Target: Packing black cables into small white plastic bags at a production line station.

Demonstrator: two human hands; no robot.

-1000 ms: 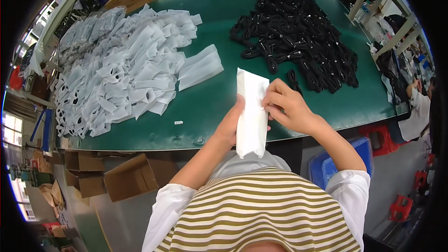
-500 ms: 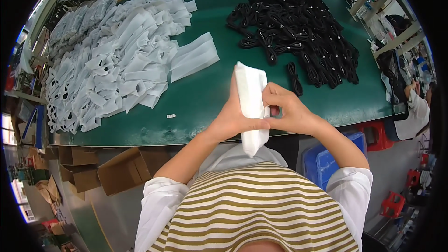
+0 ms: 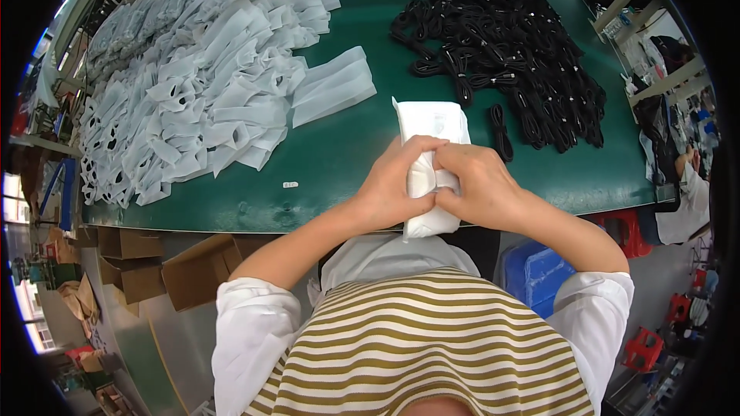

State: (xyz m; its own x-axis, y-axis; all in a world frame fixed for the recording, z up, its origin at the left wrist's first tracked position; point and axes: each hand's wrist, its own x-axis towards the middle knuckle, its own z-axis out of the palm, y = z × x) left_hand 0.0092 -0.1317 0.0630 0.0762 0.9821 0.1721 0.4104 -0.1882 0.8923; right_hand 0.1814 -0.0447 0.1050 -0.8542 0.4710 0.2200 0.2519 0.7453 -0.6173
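Observation:
A white soft pack [image 3: 435,119], rectangular and plump like a pack of tissues, is held upright over the table's near edge. My left hand [image 3: 389,186] grips its left side, thumb and fingers bent in toward the middle. From the other side my right hand [image 3: 484,186] pinches it, the fingertips almost meeting those of the left. Between the two hands the white surface is creased. What lies under the fingers is hidden. Just right of the pack, a single coiled black cable [image 3: 500,132] rests on the green table [image 3: 339,169].
A big heap of pale translucent sleeves [image 3: 223,85] covers the table's left side, one lying apart [image 3: 333,86]. Many bundled black cables [image 3: 524,54] are piled at the right. Cardboard boxes [image 3: 202,268] stand below on the left, a blue plastic bin [image 3: 532,276] below on the right.
The pack has turned so its broad face shows instead of its narrow side. My left hand has moved over its front, and both hands now meet at its middle.

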